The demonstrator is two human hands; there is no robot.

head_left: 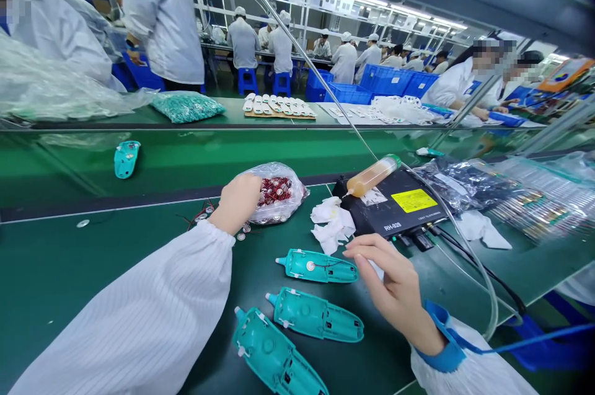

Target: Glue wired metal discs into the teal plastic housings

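Note:
My left hand [237, 201] reaches into a clear plastic bag [297, 193] filled with small metal discs on red wires [279, 189]; its fingertips are hidden there. Several loose discs lie beside the bag. Three teal plastic half-shells lie open side up in front of me. The far shell [297, 263] has a disc with thin wire in it, and the middle shell [320, 319] and near shell [274, 351] show bare insides. My right hand [390, 280], with a blue wrist strap [441, 345], hovers by the far shell's right end, fingers apart, holding nothing visible.
A black box [395, 209] carries an amber-filled syringe [374, 176], with crumpled tissue [332, 224] beside it. Tubing and cables run down the right. Beyond lies a green conveyor belt [186, 159] with a teal shell [126, 159]. People in white coats work behind.

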